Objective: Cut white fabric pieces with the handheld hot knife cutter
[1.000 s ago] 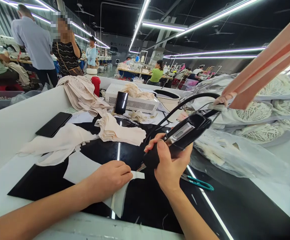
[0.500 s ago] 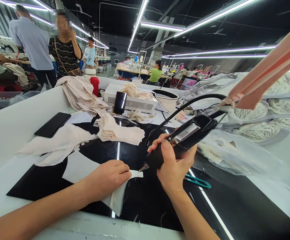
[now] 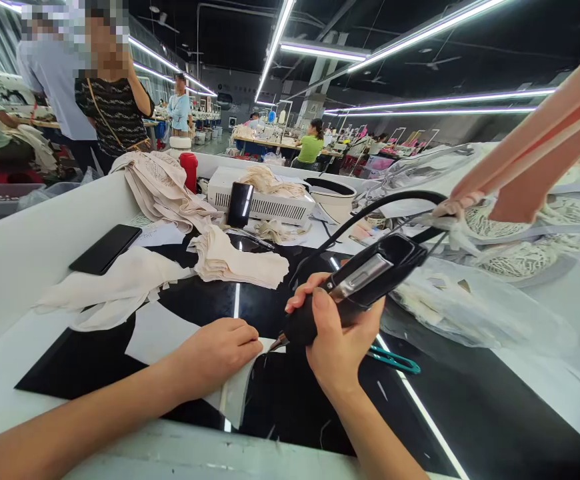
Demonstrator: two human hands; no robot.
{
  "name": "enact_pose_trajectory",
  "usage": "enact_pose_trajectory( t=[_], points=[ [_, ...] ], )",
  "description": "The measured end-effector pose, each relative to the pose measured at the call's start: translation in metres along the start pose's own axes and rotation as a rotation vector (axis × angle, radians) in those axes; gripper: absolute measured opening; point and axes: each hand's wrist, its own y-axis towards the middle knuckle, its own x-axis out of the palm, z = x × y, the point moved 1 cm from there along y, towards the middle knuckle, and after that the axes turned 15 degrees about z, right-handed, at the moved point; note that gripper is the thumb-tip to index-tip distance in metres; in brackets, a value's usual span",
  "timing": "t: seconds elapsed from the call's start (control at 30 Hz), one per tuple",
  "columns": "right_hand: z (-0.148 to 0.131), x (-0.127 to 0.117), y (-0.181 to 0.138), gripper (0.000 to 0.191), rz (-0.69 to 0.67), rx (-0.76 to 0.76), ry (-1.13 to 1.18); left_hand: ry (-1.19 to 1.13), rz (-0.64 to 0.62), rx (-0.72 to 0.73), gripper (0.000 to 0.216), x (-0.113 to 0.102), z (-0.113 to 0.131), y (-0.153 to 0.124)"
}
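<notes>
My left hand [image 3: 227, 350] is closed, its fingers curled and pressing down on a white fabric piece [image 3: 157, 330]. One strip of that piece hangs toward the table's front edge. In my right hand [image 3: 340, 333] is a black corded handheld cutter [image 3: 365, 280] with a metal lever and a pointed metal tip, fingers wrapped round its body. The tip touches or nearly touches the fabric just right of my left fingertips. A pink fabric strip [image 3: 525, 140] is tied to the cutter's rear end. Beneath everything lies a glossy black board [image 3: 290, 400].
A teal loop-handled tool [image 3: 395, 360] lies right of my right hand. Beyond are stacked cream fabric pieces [image 3: 240, 260], a phone lying flat [image 3: 106, 249], an upright phone [image 3: 240, 205] and a vented white box [image 3: 265, 208]. Plastic-wrapped pieces [image 3: 475, 307] lie right. People stand at left.
My right hand has brought the cutter slightly left and down, its tip closer to my left fingers. My left hand stays in place. A person at back left has shifted a little.
</notes>
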Motion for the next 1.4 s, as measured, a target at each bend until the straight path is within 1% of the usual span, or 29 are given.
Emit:
enact_pose_trajectory(
  t=[0.27, 0.57, 0.73, 0.83, 0.97, 1.07, 1.3, 1.4],
  points=[
    [-0.003, -0.007, 0.008, 0.034, 0.059, -0.019, -0.005, -0.004, -0.023, -0.011, 0.020, -0.001, 0.000, 0.000],
    [-0.002, -0.007, 0.007, 0.035, 0.046, -0.034, -0.027, 0.014, -0.024, -0.006, 0.021, -0.002, 0.001, 0.002],
    [-0.001, -0.007, 0.006, 0.030, 0.044, -0.045, -0.056, 0.016, -0.037, -0.002, 0.021, -0.003, 0.001, 0.002],
    [-0.002, -0.006, 0.007, 0.030, 0.036, -0.038, -0.049, 0.008, -0.028, -0.001, 0.020, -0.002, 0.000, 0.001],
    [-0.004, -0.003, 0.005, 0.034, 0.057, -0.021, -0.003, -0.005, -0.014, -0.006, 0.021, -0.001, 0.000, 0.001],
    [-0.003, 0.000, 0.002, 0.035, 0.048, -0.010, 0.020, -0.007, 0.003, -0.007, 0.020, -0.001, 0.000, 0.001],
    [0.002, 0.002, -0.002, 0.031, 0.031, 0.001, 0.009, -0.012, 0.036, 0.008, 0.019, -0.001, -0.001, 0.001],
    [0.000, 0.001, -0.001, 0.032, 0.023, -0.005, -0.002, 0.033, 0.061, 0.022, 0.021, -0.005, 0.003, 0.002]
  ],
)
